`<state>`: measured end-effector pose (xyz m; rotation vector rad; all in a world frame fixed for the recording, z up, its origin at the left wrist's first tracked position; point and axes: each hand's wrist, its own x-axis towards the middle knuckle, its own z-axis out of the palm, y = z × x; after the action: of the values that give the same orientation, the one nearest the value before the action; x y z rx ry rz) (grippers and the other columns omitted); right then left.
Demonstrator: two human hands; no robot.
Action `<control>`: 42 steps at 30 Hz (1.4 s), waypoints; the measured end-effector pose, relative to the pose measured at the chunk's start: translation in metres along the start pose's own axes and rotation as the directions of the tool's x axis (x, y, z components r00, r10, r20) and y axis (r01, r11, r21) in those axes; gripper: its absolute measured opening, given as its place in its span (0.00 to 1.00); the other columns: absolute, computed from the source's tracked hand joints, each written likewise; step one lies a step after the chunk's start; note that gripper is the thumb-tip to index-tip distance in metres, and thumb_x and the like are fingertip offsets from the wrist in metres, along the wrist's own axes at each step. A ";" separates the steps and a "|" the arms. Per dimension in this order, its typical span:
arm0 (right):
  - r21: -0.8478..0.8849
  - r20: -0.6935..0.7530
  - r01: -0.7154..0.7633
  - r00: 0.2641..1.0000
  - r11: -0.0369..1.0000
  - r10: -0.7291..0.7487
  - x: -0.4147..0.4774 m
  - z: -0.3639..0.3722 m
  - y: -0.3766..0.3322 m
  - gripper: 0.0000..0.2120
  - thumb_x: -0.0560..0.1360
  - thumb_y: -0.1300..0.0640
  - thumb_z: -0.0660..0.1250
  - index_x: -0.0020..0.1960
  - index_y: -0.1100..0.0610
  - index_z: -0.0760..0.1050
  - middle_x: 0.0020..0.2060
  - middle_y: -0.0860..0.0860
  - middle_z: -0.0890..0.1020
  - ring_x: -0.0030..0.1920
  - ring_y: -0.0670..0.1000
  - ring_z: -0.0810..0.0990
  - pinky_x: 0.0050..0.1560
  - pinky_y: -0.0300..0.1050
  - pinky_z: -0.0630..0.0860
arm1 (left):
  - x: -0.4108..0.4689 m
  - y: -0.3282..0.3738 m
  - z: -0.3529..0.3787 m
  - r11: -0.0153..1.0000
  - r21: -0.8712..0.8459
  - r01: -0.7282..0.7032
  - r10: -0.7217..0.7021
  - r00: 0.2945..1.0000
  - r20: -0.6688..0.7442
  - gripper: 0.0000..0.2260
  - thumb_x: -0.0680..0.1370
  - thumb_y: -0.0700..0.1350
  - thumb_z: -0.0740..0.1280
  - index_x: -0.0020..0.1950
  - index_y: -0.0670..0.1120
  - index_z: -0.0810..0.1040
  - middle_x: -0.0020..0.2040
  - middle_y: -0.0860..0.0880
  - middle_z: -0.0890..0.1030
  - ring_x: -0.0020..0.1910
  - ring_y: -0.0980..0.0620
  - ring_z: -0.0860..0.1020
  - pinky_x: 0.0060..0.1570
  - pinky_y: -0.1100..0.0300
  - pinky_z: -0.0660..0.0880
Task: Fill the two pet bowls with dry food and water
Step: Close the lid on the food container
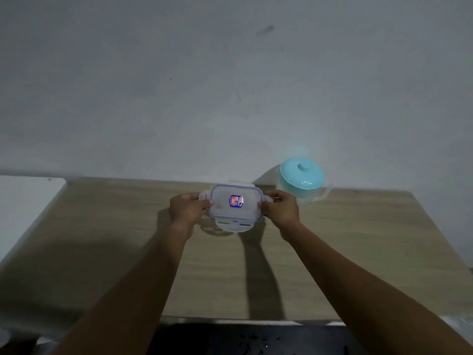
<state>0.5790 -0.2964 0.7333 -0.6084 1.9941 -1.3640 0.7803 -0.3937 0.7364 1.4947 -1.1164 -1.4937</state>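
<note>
A clear plastic food container with a violet-sealed clip lid sits between the two hands, its lid facing the camera. It is above the far middle of the wooden counter, and its shadow falls on the wood just below it at 6 o'clock.

The left hand grips the container's short end at 9 o'clock, thumb laid on the lid's edge and fingers curled underneath. The right hand grips the opposite end at 3 o'clock in the same way, thumb on the rim. The side latch flaps stick out beside the fingers, and the long front flap at 6 o'clock hangs unclipped.

A small sticker sits in the middle of the lid, blue with a red patch. Its writing is too small and blurred to read, so no brand can be made out.

At about 2 o'clock from the container, near the right hand but apart from it, a translucent jug with a teal knobbed lid stands on the counter against the grey wall. A white surface adjoins the counter at 9 o'clock.
</note>
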 end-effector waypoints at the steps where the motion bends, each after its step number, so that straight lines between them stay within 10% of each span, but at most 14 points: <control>1: -0.028 -0.004 0.006 1.000 1.000 -0.006 0.013 0.006 0.001 0.12 0.68 0.65 0.77 0.50 0.56 0.83 0.45 0.55 0.87 0.41 0.54 0.84 0.50 0.60 0.85 | 0.010 0.001 0.006 1.000 0.025 -0.014 0.014 0.999 -0.031 0.18 0.66 0.34 0.79 0.55 0.36 0.83 0.49 0.40 0.85 0.42 0.48 0.82 0.42 0.60 0.80; 7: -0.049 -0.070 -0.025 0.997 0.998 0.022 0.063 0.039 0.020 0.10 0.68 0.60 0.79 0.42 0.48 0.81 0.46 0.54 0.87 0.49 0.59 0.86 0.54 0.60 0.83 | 0.035 -0.006 0.030 0.998 0.066 -0.001 0.011 0.990 -0.142 0.14 0.71 0.39 0.76 0.56 0.40 0.84 0.50 0.45 0.85 0.40 0.55 0.78 0.22 0.76 0.66; 25: 0.074 -0.068 -0.104 0.992 0.992 0.109 0.046 0.049 0.045 0.23 0.64 0.49 0.79 0.58 0.54 0.85 0.50 0.54 0.88 0.51 0.59 0.86 0.55 0.64 0.83 | 0.043 -0.028 0.012 0.988 -0.122 0.098 -0.105 0.993 -0.053 0.22 0.71 0.38 0.77 0.64 0.38 0.77 0.54 0.40 0.83 0.49 0.45 0.83 0.44 0.56 0.81; 30: -0.023 -0.240 -0.081 0.968 0.996 0.073 0.023 0.053 0.037 0.24 0.73 0.48 0.77 0.66 0.56 0.81 0.61 0.56 0.85 0.61 0.58 0.83 0.65 0.56 0.77 | 0.039 -0.023 0.015 0.988 0.154 -0.003 0.020 0.994 -0.107 0.13 0.70 0.43 0.77 0.52 0.37 0.85 0.41 0.41 0.86 0.39 0.46 0.84 0.44 0.44 0.82; 34: -0.073 -0.268 -0.133 0.957 0.988 0.109 0.013 0.057 0.033 0.18 0.76 0.43 0.72 0.61 0.52 0.85 0.57 0.58 0.86 0.59 0.62 0.81 0.54 0.48 0.72 | 0.039 -0.017 0.016 0.919 0.393 -0.032 0.081 0.991 -0.107 0.13 0.72 0.49 0.75 0.41 0.38 0.85 0.36 0.41 0.85 0.37 0.45 0.83 0.44 0.51 0.81; 42: -0.049 -0.260 -0.149 0.957 0.988 0.131 0.015 0.062 0.038 0.16 0.77 0.42 0.70 0.57 0.51 0.87 0.53 0.56 0.87 0.57 0.61 0.81 0.54 0.48 0.71 | 0.045 -0.018 0.011 0.951 0.300 0.075 -0.063 0.997 -0.049 0.13 0.72 0.49 0.76 0.32 0.44 0.80 0.37 0.42 0.84 0.41 0.42 0.84 0.46 0.42 0.82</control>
<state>0.6125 -0.3326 0.6785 -0.3246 2.2500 -1.3473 0.7683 -0.4284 0.7031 1.7779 -1.3272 -1.3783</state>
